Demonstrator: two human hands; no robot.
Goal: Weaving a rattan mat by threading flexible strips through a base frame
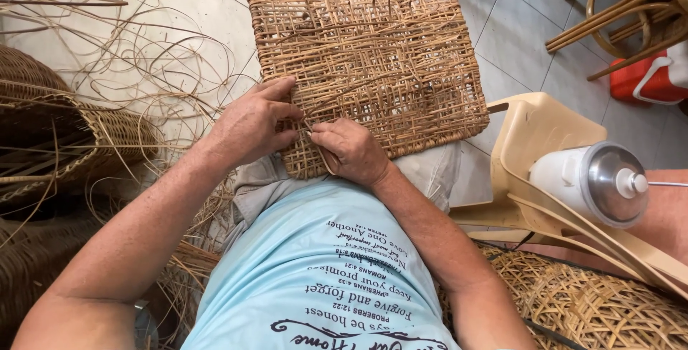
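1. At the far left, a round brown wicker basket (64, 142) lies on its side on the pale tiled floor (201, 6), with a tangle of loose thin tan rattan strands (136, 56) spread just beyond it.
2. Right of the basket, the left hand (251, 124) rests on the near left edge of the flat rectangular panel of woven tan cane (373, 56); its grip is bent, the fingertips pressing on the weave where a loose strand crosses, though whether they pinch that strand cannot be told.
3. The panel lies across the person's lap, above the light blue shirt (322, 264), tilted slightly with its far edge toward the top of the view.
4. Just beside the left hand, almost touching it, the right hand (351, 151) sits on the panel's near edge, its grip clenched on a thin tan cane strand (324, 158).
5. Further right stands a cream plastic chair (530, 135) carrying a white bottle with a silvery domed cap (595, 178).
6. Behind it sits an orange plastic container (648, 78).
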